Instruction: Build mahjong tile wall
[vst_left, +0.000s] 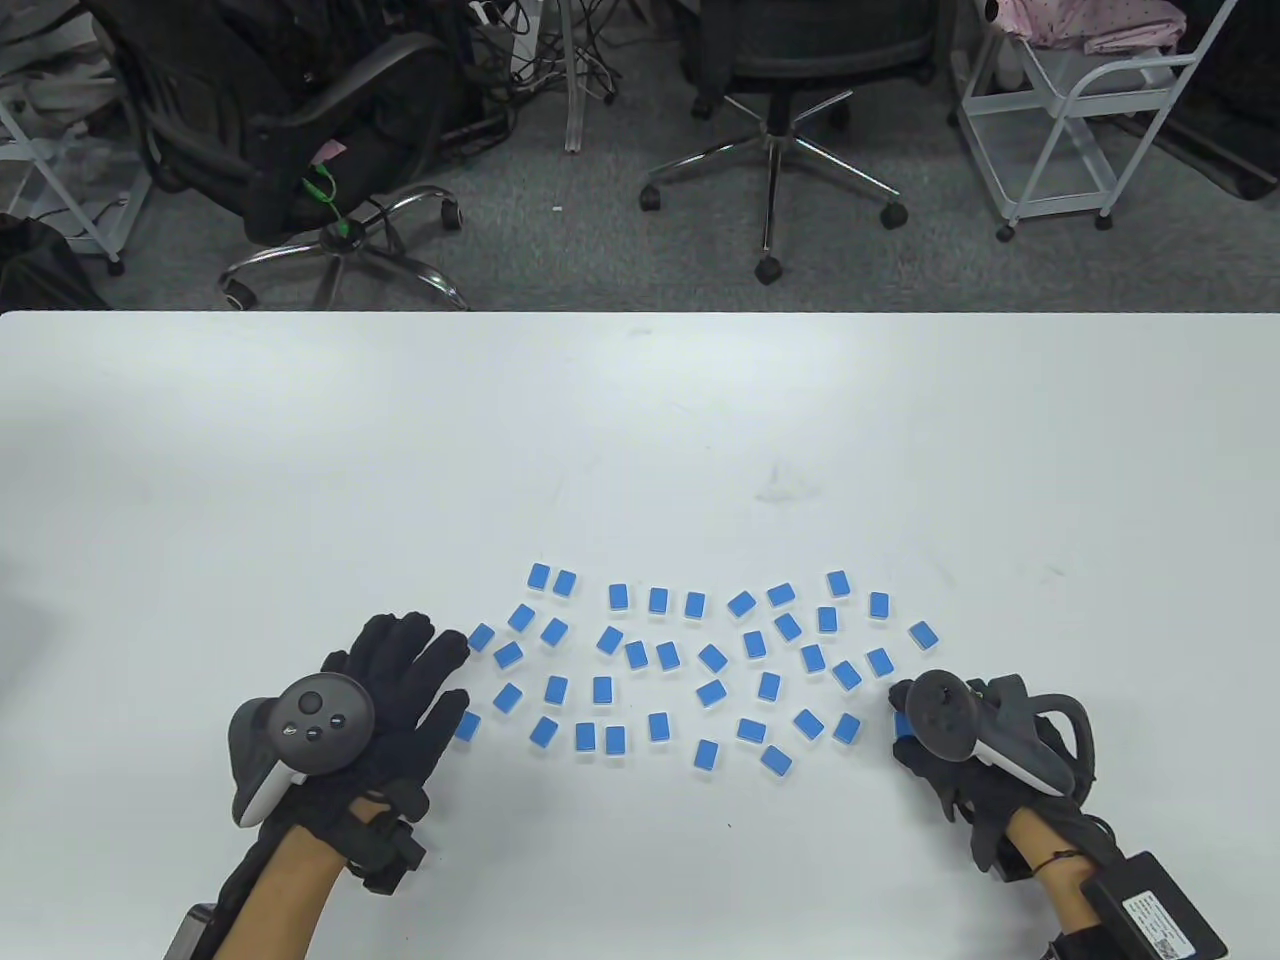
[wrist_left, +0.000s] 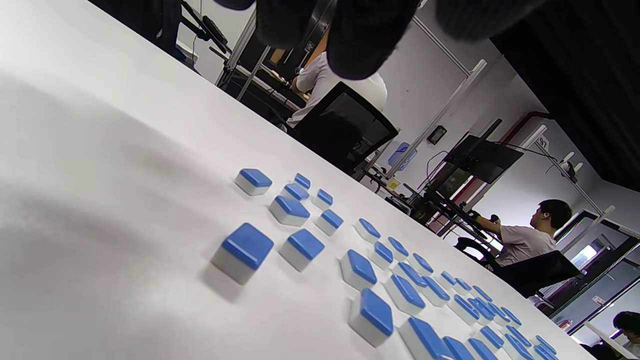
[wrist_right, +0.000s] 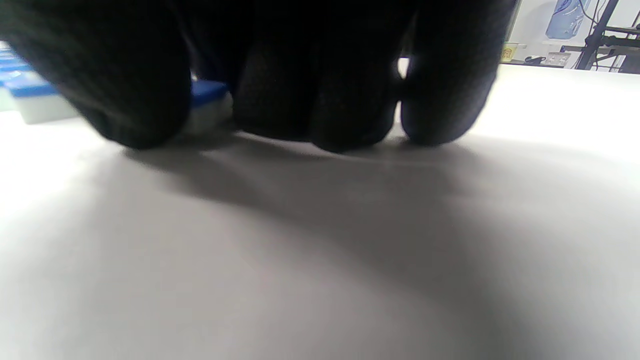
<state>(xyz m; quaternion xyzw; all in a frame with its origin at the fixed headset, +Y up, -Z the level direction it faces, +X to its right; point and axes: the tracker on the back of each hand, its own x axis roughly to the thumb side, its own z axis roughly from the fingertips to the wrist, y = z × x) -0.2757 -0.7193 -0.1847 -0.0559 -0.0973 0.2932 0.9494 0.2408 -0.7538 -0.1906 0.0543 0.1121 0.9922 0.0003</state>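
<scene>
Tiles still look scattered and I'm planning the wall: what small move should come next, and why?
Probably the right hand should slide the tile under its fingers inward to start a row. The tiles lie loose and face down, none lined up; the left hand lies flat at the other end.

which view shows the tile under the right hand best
The right wrist view: the blue-topped white mahjong tile sits between the gloved fingers on the white table. The table view shows only a blue sliver beside the right hand. The left wrist view doesn't clearly show it.
</scene>
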